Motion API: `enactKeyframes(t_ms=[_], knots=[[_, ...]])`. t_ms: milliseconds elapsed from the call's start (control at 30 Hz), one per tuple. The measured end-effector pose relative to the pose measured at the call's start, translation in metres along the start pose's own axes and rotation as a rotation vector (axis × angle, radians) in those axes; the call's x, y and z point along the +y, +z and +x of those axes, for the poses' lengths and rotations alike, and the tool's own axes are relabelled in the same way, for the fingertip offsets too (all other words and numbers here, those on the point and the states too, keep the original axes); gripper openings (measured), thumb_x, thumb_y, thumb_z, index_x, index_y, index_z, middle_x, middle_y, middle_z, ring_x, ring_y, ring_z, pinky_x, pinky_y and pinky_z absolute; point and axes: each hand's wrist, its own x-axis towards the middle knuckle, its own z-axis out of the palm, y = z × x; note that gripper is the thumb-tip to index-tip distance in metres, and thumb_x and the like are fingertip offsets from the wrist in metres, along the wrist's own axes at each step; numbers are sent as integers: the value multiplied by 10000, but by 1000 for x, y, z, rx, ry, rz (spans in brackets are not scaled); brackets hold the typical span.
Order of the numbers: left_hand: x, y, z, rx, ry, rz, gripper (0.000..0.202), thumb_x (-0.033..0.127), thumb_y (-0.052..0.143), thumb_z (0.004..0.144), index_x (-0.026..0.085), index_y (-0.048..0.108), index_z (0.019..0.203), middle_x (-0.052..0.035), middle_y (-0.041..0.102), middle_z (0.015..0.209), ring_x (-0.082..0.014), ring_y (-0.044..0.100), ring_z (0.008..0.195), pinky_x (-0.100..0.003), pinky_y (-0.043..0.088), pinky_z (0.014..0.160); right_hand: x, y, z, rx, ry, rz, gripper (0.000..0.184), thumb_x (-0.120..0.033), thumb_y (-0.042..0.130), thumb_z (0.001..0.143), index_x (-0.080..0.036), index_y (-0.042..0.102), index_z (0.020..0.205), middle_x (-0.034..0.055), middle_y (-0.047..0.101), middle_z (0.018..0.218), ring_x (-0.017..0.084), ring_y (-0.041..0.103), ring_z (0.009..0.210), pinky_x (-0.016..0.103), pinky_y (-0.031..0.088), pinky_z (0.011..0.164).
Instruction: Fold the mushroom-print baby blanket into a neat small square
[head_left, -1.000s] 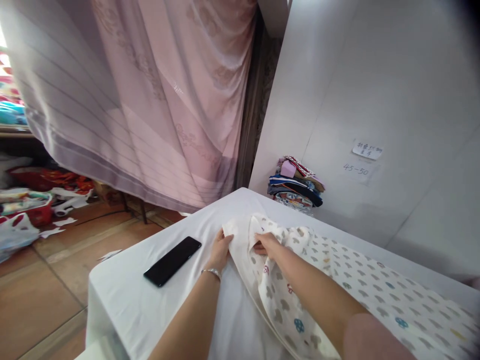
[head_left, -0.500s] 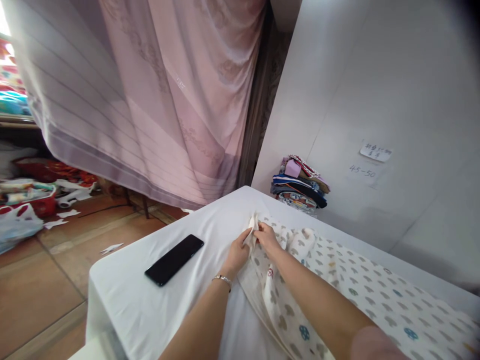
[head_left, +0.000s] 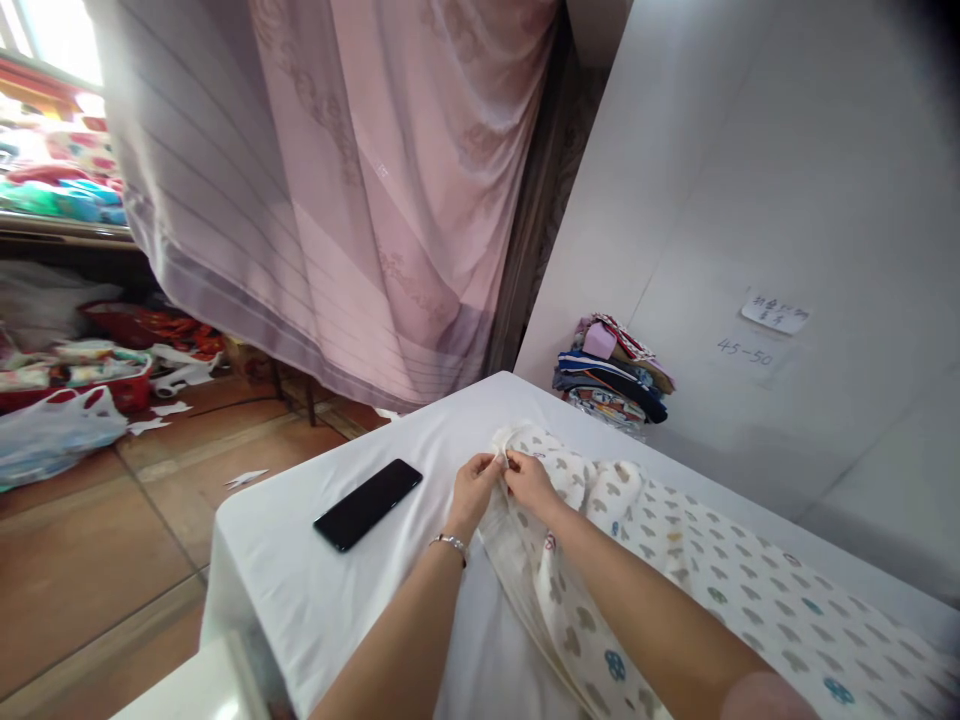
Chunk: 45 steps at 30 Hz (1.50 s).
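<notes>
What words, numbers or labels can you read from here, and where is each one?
"45-50": handwritten, on the grey wall or a pale sheet on it.
Paper note above it: handwritten characters, too blurred to read reliably.
Curtain: a small pale mark, too small to read.

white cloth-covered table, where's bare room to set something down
Bare white tablecloth lies in front of the flat black phone and between phone and far corner. Right side's crowded: grey-patterned white fabric, its edge pinched by left hand and right hand.

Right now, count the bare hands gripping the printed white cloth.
2: the left hand and the right hand, side by side, pinching the printed white cloth near its far edge. No other hand shows.
</notes>
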Motion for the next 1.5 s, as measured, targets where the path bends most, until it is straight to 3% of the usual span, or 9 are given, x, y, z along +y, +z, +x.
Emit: enactKeyframes(t_ms=[100,167,367,967,1100,1167,1267,1400,1500], knots=[[2,-2,-2,112,-14,191,313,387,432,818,152,639,809,-19,633,696,-162,566,680,-263,409,649,-3,4,1,23,-8,10,93,-198,469,667,-184,558,689,-50,512,557,103,422,526,188,325,497],[2,-2,-2,152,31,297,294,352,415,831,167,642,861,-24,645,748,-162,572,712,-269,409,679,-4,6,4,41,-2,46,103,-199,470,651,-180,561,694,-53,502,549,101,416,510,190,325,485],[-2,2,-2,72,215,350,329,190,370,834,192,622,1045,-56,665,949,-159,596,868,-271,424,796,-2,13,14,0,36,192,213,-168,411,604,-176,573,742,-55,498,557,99,421,463,197,340,448],[7,1,-12,44,312,431,359,178,424,801,209,572,1126,-52,634,1095,-174,574,1004,-287,413,888,-14,7,13,-9,24,71,183,-157,404,638,-174,582,681,-32,538,591,129,484,614,206,386,566],[2,-1,-9,62,194,459,295,183,441,781,215,618,1015,-48,671,958,-179,604,881,-270,424,771,-24,6,7,-83,-2,17,193,-162,424,684,-181,605,748,-32,571,648,136,516,679,222,414,641],[-1,-4,-6,73,116,436,246,224,422,807,211,630,937,-33,673,841,-166,600,779,-255,409,701,-30,5,-3,-98,-56,-41,195,-153,458,685,-184,617,795,-16,608,742,148,539,762,249,428,725],[-6,-12,1,193,8,360,211,280,425,811,189,614,841,-7,625,693,-148,550,658,-245,375,635,-39,1,-34,-125,-156,-123,251,-125,490,684,-177,631,886,26,631,912,172,554,891,294,422,843],[-6,-22,14,413,-99,182,155,259,451,763,170,555,689,13,538,602,-139,488,608,-241,350,573,-46,-8,-109,-221,-278,-243,373,-138,500,734,-194,589,1092,63,601,1109,199,535,1030,335,404,932],[0,-28,24,503,-156,53,141,251,452,739,154,553,723,16,520,618,-130,479,599,-235,366,546,-48,-18,-168,-224,-332,-405,448,-178,533,754,-202,518,1201,95,540,1221,247,488,1115,387,392,970]])
